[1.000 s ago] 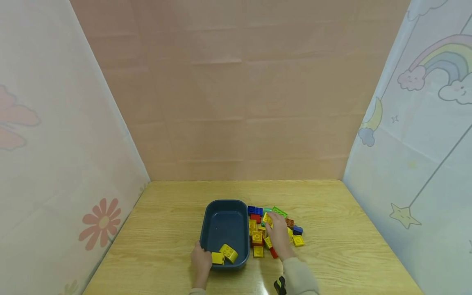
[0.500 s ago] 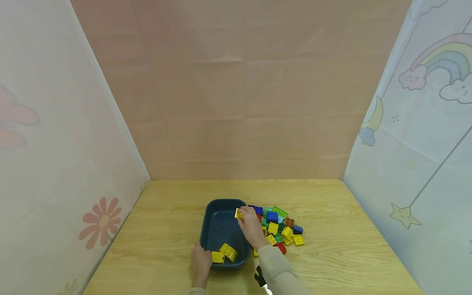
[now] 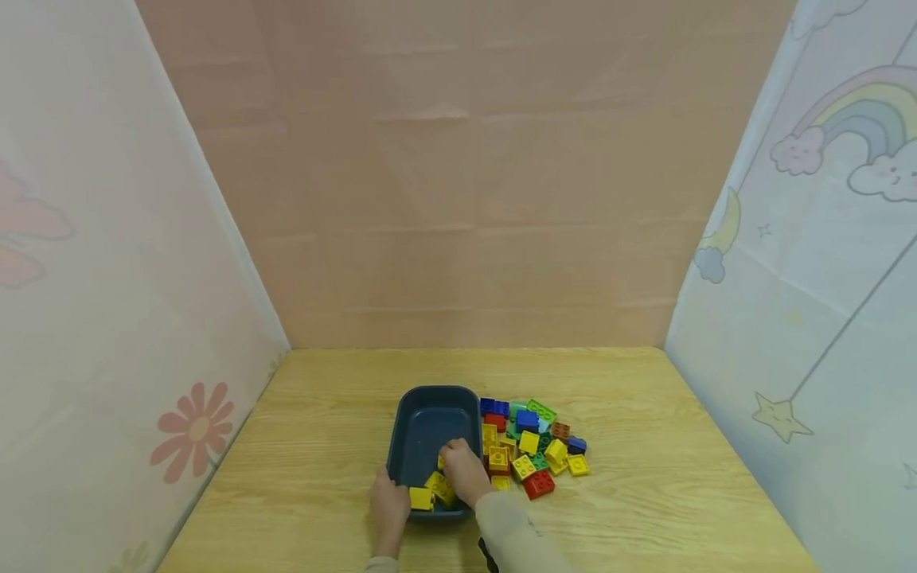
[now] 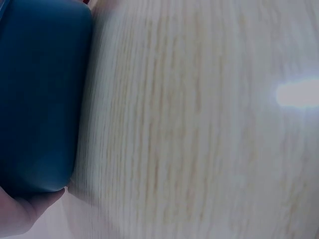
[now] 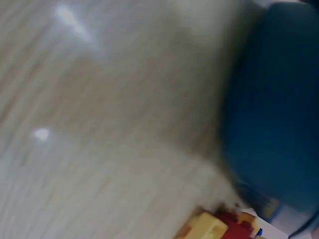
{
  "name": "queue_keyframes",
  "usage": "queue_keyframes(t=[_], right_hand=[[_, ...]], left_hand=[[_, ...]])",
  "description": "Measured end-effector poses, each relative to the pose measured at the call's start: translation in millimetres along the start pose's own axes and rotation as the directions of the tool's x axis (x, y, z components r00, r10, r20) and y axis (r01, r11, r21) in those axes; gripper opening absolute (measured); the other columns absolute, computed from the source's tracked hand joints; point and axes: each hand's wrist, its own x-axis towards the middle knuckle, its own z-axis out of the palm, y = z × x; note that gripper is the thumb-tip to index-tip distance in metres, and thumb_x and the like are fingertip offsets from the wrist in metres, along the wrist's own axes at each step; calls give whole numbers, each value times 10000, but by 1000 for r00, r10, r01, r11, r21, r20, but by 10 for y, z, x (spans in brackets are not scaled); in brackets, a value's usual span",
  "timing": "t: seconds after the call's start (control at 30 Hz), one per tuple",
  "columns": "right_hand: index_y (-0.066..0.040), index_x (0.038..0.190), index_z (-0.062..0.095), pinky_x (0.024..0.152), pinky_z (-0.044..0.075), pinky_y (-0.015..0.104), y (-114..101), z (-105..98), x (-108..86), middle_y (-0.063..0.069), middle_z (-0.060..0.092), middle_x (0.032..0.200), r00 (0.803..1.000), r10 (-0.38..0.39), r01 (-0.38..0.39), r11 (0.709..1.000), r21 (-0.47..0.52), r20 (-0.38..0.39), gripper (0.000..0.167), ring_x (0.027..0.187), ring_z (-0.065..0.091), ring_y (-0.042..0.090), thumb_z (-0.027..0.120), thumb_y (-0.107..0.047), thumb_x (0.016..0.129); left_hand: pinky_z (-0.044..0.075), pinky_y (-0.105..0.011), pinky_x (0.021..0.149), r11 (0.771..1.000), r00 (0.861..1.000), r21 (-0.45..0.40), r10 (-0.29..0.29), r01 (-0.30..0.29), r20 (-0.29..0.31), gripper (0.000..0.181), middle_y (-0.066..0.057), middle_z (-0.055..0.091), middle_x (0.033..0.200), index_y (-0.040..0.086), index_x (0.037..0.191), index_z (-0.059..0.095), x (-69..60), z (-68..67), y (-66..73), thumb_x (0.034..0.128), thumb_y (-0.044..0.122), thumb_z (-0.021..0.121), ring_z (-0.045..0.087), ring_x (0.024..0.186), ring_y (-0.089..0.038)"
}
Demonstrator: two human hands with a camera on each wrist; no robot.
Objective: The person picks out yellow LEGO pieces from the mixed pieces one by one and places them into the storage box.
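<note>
Blue tray [image 3: 428, 430]: is lying on wood-grain table [image 3: 329, 422], long axis running away from the person. Left hand [image 3: 390, 504]: is gripping its near-left corner. Right hand [image 3: 466, 471]: is pinching yellow brick [image 3: 440, 461], mostly hidden, inside. Printed side walls [image 3: 107, 318]: are flanking.

We've got the blue tub [image 4: 42, 94] partly in frame, smooth outer wall showing. Left hand [image 4: 22, 214] at one end of tub, partly cut off, one digit against its corner. Red sliver [image 4: 86, 1] just past tub's opposite end, too small for us to identify. Beside tub: striped wood-grain worktop [image 4: 164, 119], grain roughly parallel to its edge. Glare spot [image 4: 299, 93] well apart from tub.
</note>
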Motion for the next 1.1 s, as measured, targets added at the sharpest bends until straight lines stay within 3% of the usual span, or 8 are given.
queue_keyframes(t=[0.17, 0.33, 0.57, 0.87, 1.1], right_hand=[[-79, 818, 668, 602, 457, 162, -18, 59, 11, 27, 568, 780, 997, -56, 61, 991, -120, 50, 103, 723, 509, 137, 651, 3, 758], [-76, 824, 661, 578, 463, 175, -32, 48, 20, 33, 554, 751, 995, -40, 53, 988, -143, 93, 95, 705, 507, 143, 664, -13, 753], [-102, 801, 678, 579, 461, 192, -30, 39, 6, 17, 554, 728, 987, -16, 41, 988, -151, 158, 93, 671, 480, 126, 662, -23, 755], [-128, 762, 684, 606, 472, 216, -23, 54, 6, 5, 568, 698, 982, -24, 62, 979, -196, 189, 115, 655, 501, 112, 683, -17, 732], [-123, 691, 670, 543, 450, 200, -23, 86, 14, -20, 568, 622, 976, -23, 68, 977, -202, 219, 117, 594, 522, 75, 689, -12, 725]], left_hand=[[485, -471, 645, 1000, 1000, -1, -11, 11, -2, 414, -363, 551, 964, -196, 1107, 454, 3, -1, 8, 698, -146, 498, 571, 870, -440], [480, -477, 673, 999, 999, 0, -38, 38, 20, 432, -368, 534, 1012, -197, 1134, 437, 7, -4, 6, 709, -141, 486, 557, 907, -442], [478, -481, 654, 1000, 1000, -4, -21, 21, 11, 428, -371, 541, 976, -208, 1120, 435, 10, 2, 4, 700, -141, 481, 559, 880, -448], [484, -473, 650, 999, 999, -2, -32, 32, 14, 408, -371, 540, 986, -204, 1114, 441, 16, 14, 19, 713, -144, 483, 562, 886, -446], [481, -470, 677, 998, 998, 12, -61, 61, 35, 434, -372, 524, 1028, -198, 1151, 421, 25, 13, 18, 726, -135, 485, 549, 924, -445]])
